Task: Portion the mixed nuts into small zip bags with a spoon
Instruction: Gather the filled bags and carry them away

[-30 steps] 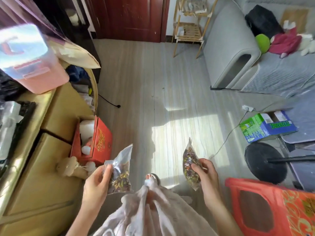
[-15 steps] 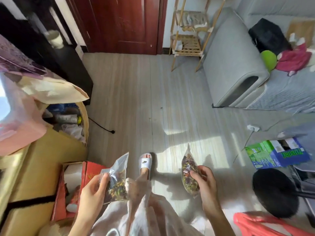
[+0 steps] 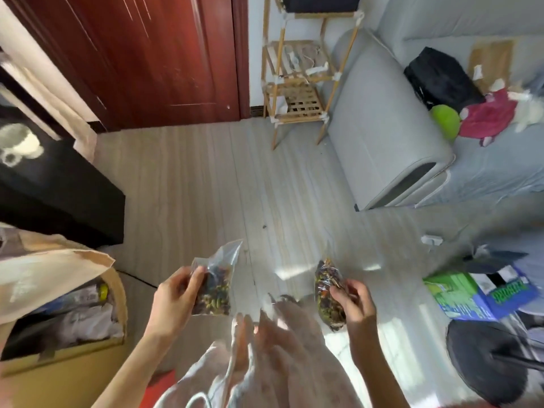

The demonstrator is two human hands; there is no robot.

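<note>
Raised slightly, both hands [image 3: 173,298] [image 3: 354,301] pinch crinkly clear nut-filled bags [image 3: 216,285] [image 3: 328,293].

The two zip bags, the left bag [image 3: 216,285] and the right bag [image 3: 328,293], are clear, glossy plastic film that catches the light over the mixed nuts [image 3: 213,298] inside. The floor [image 3: 206,187] is pale wood-look planking with a smooth, faintly shiny finish. The door [image 3: 153,54] is dark red lacquered wood, glossy. The shelf rack [image 3: 294,83] is bare light wood. The sofa [image 3: 382,128] is matt grey cloth, and the box [image 3: 477,293] is printed cardboard.
</note>
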